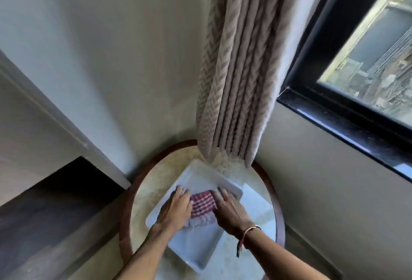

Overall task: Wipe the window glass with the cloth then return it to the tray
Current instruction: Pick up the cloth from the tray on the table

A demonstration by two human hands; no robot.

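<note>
A folded red-and-white checked cloth (203, 204) lies in a white rectangular tray (201, 176) on a round table. My left hand (176, 209) rests flat on the cloth's left side. Pressed against the cloth's right side is my right hand (230, 211), with a thread band on its wrist. Both hands touch the cloth with fingers extended; whether they grip it is unclear. The window glass (374, 57) is at the upper right, inside a black frame, well above and to the right of the hands.
The round table (153, 181) has a marble top and dark wooden rim. A beige patterned curtain (236, 68) hangs down to the tray's far edge. A black window sill (347, 128) juts out on the right. A dark wooden cabinet (55, 208) stands at left.
</note>
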